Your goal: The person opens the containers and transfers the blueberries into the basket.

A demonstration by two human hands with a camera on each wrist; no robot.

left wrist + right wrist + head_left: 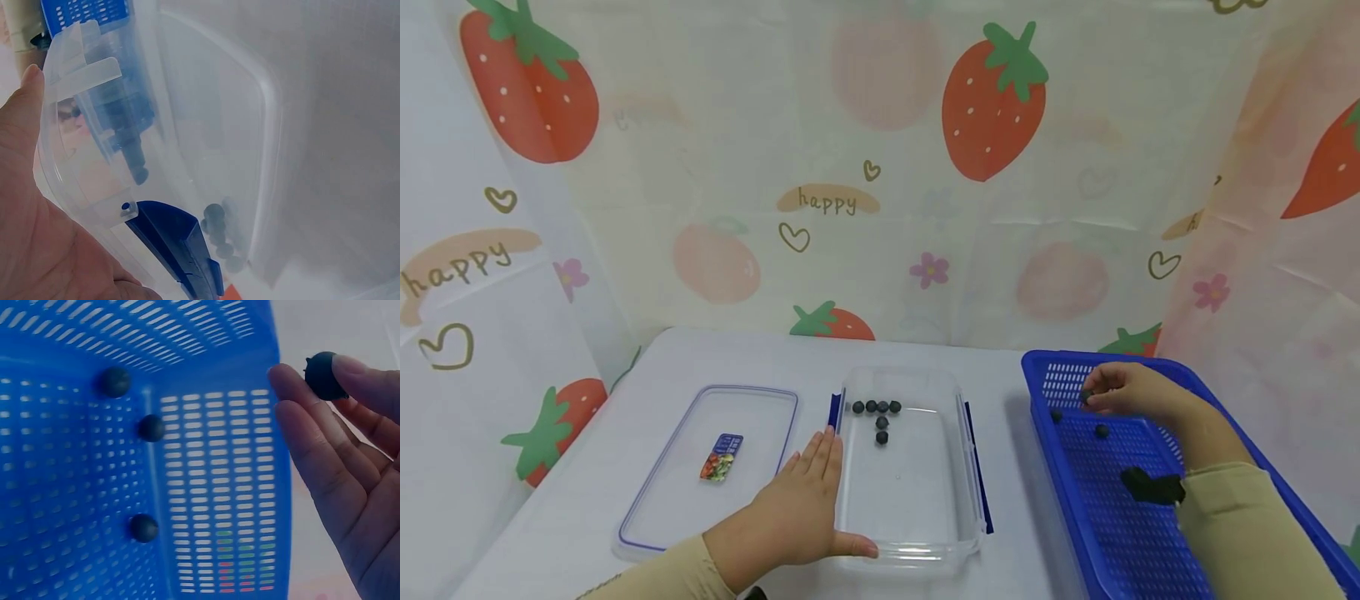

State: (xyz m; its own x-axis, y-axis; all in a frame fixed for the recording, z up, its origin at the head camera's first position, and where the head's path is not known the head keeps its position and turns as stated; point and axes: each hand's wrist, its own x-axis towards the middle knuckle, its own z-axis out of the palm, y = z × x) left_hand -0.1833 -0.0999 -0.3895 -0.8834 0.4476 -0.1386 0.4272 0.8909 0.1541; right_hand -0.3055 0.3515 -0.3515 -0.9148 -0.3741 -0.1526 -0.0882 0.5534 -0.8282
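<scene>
"What has the right hand (1123,390) got?"

"A dark ball (324,376), pinched between thumb and fingers. It's round, with tiny pointed nubs at its edge, and it's held up at the far end of the blue basket (1112,533), toward the left side."

"And the basket itself?"

"Plastic, rectangular, pierced with rows of small slots. Three loose balls (144,528) lie in it near the far end."

"The left hand (797,500)?"

"Uncurled: its fingers stretch straight along the left side of the clear box (898,500), the thumb spread out to the near rim."

"What's inside there?"

"Six dark balls (871,407): four in a row across the far part, two more running nearer from it, like a letter T. The box is glossy see-through plastic, with dark blue latches (980,475) at both sides."

"Any writing?"

"The lid (677,492), flat and translucent with a blue line round its edge, lies at left on the white table (1015,500). Its label (722,457) shows a blue patch and red and green food; the print is too small to read. On the far cloth (737,150), 'happy' stands in brown lettering among printed strawberries and hearts; the left side repeats it."
</scene>
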